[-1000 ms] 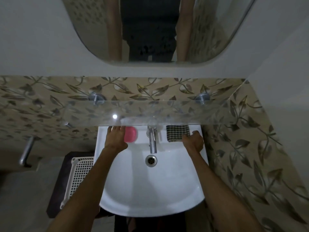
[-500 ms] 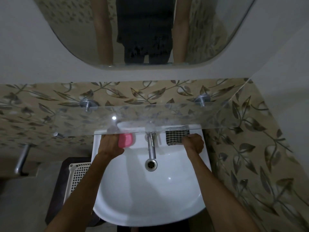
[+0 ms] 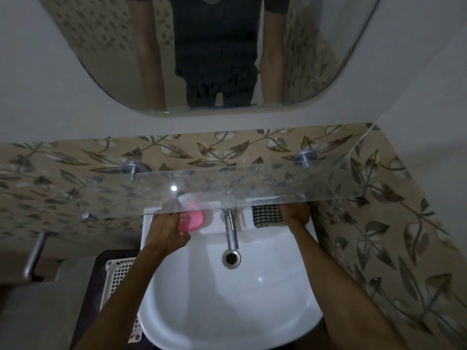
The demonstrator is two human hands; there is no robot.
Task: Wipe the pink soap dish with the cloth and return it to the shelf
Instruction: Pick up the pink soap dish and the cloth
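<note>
A pink soap dish (image 3: 192, 219) sits at the back left of the white sink (image 3: 227, 299), partly under the front edge of the glass shelf (image 3: 252, 183). My left hand (image 3: 166, 231) grips its left side, fingers curled round it. A black-and-white checked cloth (image 3: 266, 215) lies on the sink's back rim to the right of the tap. My right hand (image 3: 295, 214) holds the cloth's right end, its fingers partly hidden under the shelf.
A chrome tap (image 3: 231, 228) stands between the two hands, above the drain (image 3: 231, 258). A mirror (image 3: 214, 51) hangs above the shelf. A white plastic basket (image 3: 116, 276) sits left of the sink, and a metal bar (image 3: 32, 258) juts from the left wall.
My left hand has closed round the pink dish and drawn it slightly toward me. My right hand has settled onto the cloth's end. The camera has tilted upward.
</note>
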